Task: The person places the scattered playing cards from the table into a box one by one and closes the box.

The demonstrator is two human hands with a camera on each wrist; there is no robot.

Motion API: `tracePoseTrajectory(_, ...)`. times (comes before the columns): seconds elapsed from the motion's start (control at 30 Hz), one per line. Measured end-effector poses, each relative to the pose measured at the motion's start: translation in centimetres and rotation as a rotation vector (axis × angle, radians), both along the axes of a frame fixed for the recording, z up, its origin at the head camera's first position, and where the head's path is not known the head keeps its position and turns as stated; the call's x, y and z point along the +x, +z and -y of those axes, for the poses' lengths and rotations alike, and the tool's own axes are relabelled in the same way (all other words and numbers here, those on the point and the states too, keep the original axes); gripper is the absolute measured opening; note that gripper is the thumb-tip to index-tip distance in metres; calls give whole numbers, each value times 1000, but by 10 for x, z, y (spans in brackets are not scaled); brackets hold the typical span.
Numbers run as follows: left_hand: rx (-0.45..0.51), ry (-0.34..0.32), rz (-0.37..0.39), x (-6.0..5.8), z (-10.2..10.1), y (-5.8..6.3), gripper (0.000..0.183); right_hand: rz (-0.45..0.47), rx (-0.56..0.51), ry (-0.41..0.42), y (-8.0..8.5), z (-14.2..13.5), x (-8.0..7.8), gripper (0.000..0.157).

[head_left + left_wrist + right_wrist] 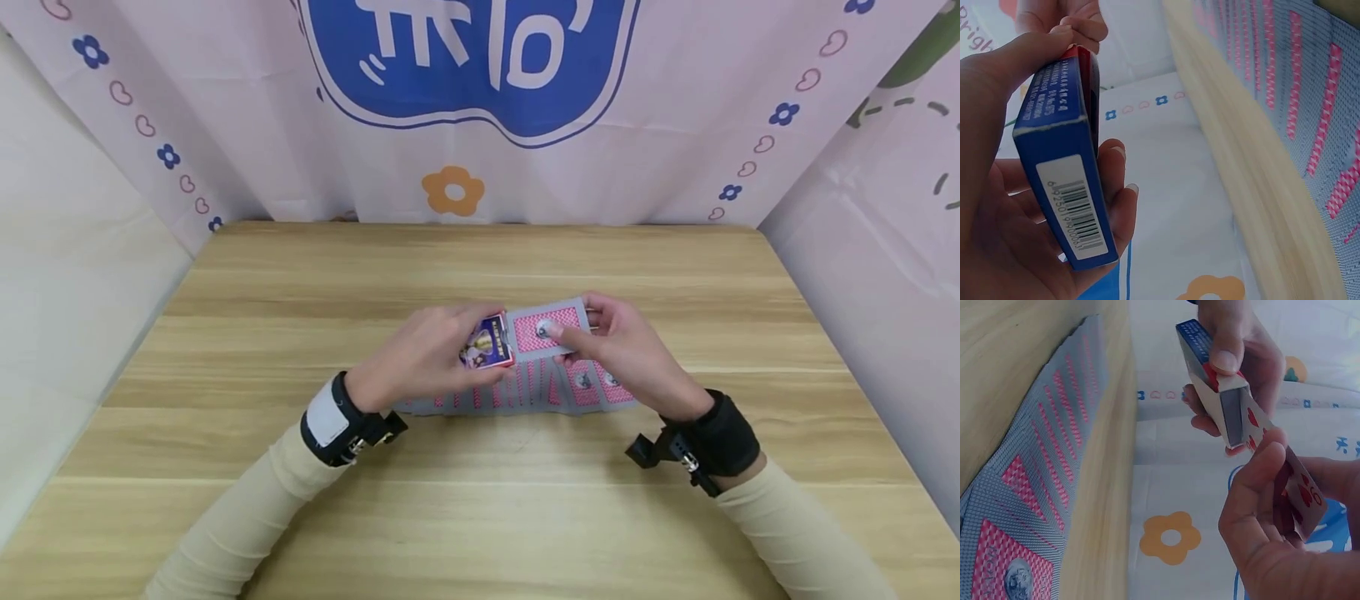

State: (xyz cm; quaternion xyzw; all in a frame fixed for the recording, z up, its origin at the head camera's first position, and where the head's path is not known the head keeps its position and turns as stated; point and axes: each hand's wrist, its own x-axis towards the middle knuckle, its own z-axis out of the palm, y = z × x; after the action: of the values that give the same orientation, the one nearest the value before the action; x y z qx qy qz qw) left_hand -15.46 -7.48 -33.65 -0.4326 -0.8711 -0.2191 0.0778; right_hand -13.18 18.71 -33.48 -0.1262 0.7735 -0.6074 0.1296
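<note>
My left hand (427,354) grips a small blue playing-card box (487,343), thumb on one side and fingers on the other. In the left wrist view a white barcode label (1071,206) shows on its end. The box's other end is open in the right wrist view, at the edge of a playing card (1307,497) with red hearts. My right hand (633,358) pinches this card, its pink patterned back facing up. Below both hands, a row of overlapping face-down cards (585,387) is spread across the wooden table (525,500), partly hidden by the hands.
A white curtain (300,167) with a blue sign and an orange flower hangs along the table's back edge. White cloth (75,275) closes off the left side, and more cloth (862,250) the right. Both wrists wear black straps with small cameras.
</note>
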Motion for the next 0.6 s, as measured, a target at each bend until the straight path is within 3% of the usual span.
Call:
tracePoseTrajectory(0.17,-43,-13,-35,-3,-3,-1,72,-6,31,6,-3,4,1,34)
tracePoseTrajectory(0.37,-98,-81,-79,-6,-5,-3,69,7,99,17,-7,6,5,27)
tracePoseTrajectory(0.6,-142,-134,-62,-2,-4,-6,71,68,73,77,-9,8,7,22)
